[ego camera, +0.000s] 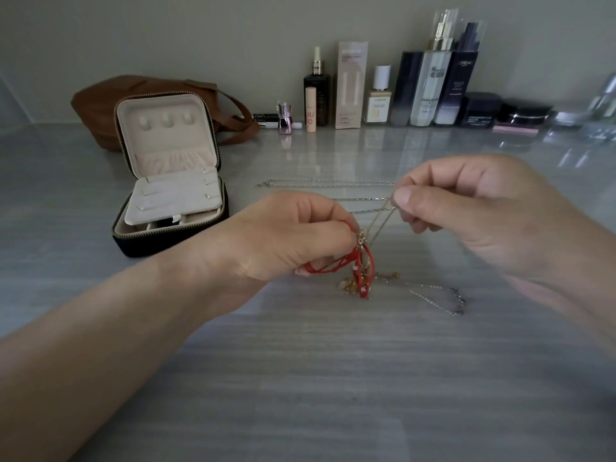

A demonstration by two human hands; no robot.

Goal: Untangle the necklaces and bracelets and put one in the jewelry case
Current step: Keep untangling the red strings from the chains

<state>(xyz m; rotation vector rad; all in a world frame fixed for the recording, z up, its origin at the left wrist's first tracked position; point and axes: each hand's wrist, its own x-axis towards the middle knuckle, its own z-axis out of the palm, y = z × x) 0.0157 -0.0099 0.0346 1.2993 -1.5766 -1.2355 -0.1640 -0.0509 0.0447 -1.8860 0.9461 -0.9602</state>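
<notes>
Covering part of the red cord bracelet (pixel 361 261), the left hand (pixel 283 235) hid where the cord ended; the gold charms (pixel 348 286) hanging from it were too small to identify. The left hand's fingers were curled round the bracelet. The right hand (pixel 466 211) pinched a thin chain (pixel 380 221) between thumb and forefinger, stretched taut from the bracelet. Further silver chains (pixel 326 183) lay on the tabletop (pixel 333 378) behind the hands. The jewelry case (pixel 170 175) stood open at left, well apart from the hands, with a brown bag (pixel 96 105) behind it.

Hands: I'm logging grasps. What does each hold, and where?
The left hand grips the red cord bracelet at its upper loop; the right hand pinches a thin gold chain at its raised part.
</notes>
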